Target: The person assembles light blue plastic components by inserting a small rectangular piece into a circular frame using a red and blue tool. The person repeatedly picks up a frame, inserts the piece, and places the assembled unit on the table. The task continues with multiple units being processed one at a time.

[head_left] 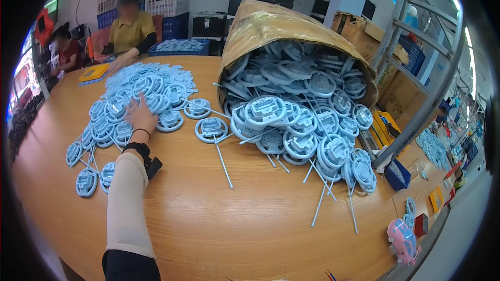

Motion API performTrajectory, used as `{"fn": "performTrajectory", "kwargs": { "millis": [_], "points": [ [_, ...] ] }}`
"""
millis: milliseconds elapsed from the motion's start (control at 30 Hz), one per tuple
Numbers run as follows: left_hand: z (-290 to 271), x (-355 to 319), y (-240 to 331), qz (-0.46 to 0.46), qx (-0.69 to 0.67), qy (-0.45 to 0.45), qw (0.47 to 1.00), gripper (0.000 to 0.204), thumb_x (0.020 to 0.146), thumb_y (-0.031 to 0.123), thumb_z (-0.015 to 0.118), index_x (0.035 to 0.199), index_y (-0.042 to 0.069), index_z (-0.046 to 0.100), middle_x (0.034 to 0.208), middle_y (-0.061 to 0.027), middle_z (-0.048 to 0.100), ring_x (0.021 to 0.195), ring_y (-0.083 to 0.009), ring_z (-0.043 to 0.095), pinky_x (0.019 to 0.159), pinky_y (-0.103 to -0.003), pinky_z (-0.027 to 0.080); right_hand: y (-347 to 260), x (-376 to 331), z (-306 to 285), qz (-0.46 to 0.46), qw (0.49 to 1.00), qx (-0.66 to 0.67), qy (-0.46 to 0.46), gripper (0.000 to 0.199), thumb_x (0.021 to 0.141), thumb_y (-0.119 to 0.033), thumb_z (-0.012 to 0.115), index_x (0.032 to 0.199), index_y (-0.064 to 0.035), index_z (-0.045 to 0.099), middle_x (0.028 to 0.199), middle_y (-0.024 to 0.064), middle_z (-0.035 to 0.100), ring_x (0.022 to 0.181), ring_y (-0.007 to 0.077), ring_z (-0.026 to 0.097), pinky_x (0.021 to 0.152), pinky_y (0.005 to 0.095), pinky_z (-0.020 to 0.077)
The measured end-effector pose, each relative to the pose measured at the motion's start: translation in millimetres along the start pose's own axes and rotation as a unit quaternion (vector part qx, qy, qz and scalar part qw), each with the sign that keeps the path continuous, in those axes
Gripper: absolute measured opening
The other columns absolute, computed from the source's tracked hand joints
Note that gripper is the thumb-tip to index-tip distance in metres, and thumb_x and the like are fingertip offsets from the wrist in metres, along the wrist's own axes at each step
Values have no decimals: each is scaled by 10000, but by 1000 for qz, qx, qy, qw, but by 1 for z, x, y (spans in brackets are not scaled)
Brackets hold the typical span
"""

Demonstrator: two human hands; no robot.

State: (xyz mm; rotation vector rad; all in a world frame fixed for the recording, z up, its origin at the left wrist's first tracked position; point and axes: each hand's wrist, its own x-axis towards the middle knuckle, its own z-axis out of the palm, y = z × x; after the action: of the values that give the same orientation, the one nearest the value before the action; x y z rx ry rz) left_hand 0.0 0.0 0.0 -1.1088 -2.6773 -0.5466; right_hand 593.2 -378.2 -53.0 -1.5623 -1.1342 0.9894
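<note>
My left hand (141, 116) reaches over the left heap of light-blue plastic ring parts (117, 108), its fingers spread and touching the parts at the top. No part is visibly lifted in it. Each part is a round ring with a raised block in the middle, and many have a thin rod sticking out. A beige sleeve and a black wrist strap (148, 160) cover my forearm. One loose ring part (212, 129) lies to the right of the heap, its rod pointing toward me. My right hand is outside the picture.
A large cardboard box (291, 23) lies on its side, spilling more ring parts (333, 151) onto the wooden table (208, 229). Small flat blue pieces (172, 75) are heaped behind. A pink toy car (403, 242) stands at the right edge, near a metal frame (422, 78). A co-worker (130, 28) sits opposite.
</note>
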Motion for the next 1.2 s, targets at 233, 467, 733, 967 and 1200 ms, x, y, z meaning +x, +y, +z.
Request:
{"fn": "performTrajectory", "kwargs": {
  "millis": [233, 467, 733, 967, 1200],
  "points": [
    [53, -55, 71, 471, -124, -63, 871, 598, 751, 330, 597, 1280, 97, 444, 1299, -171, 426, 1276, -383, 280, 1041, -496, 218, 1, 0, -5, 15, 1000, -21, 16, 124, 826, -66, 625, 933, -40, 567, 674, -23, 525, 549, 47, 433, 482, 182, 343],
    [74, 6, 35, 334, 112, 48, 934, 347, 825, 301, 532, 1085, 79, 592, 1097, -183, 570, 1065, -342, 507, 867, -439, 413, -10, 2, 2, 13, 1000, -11, 8, 110, 832, -69, 619, 925, -43, 567, 667, -28, 512, 553, 39, 429, 481, 181, 335],
    [-90, -106, 151, 532, -230, -107, 808, 171, 786, 167, 586, 786, 8, 648, 777, -144, 626, 721, -327, 607, 637, -394, 475, -10, -1, 1, 18, 999, 47, 4, 110, 829, -56, 619, 926, -37, 572, 628, -34, 501, 505, 31, 413, 447, 176, 322],
    [-32, -69, 238, 481, -296, 150, 811, 596, 702, 225, 670, 1221, 47, 438, 1232, -226, 450, 1124, -373, 450, 940, -399, 382, -3, 0, 3, 1, 997, 82, -3, 113, 818, -14, 619, 921, -27, 577, 634, -30, 521, 508, 26, 426, 443, 175, 325],
    [-17, -86, 257, 427, -292, 15, 855, 575, 659, 157, 715, 1170, 65, 467, 1103, -196, 542, 1036, -375, 510, 880, -413, 417, -8, -8, 1, 51, 994, 94, 3, 118, 814, -4, 621, 924, -17, 580, 692, -20, 551, 581, 38, 471, 512, 176, 372]
  ]
}}
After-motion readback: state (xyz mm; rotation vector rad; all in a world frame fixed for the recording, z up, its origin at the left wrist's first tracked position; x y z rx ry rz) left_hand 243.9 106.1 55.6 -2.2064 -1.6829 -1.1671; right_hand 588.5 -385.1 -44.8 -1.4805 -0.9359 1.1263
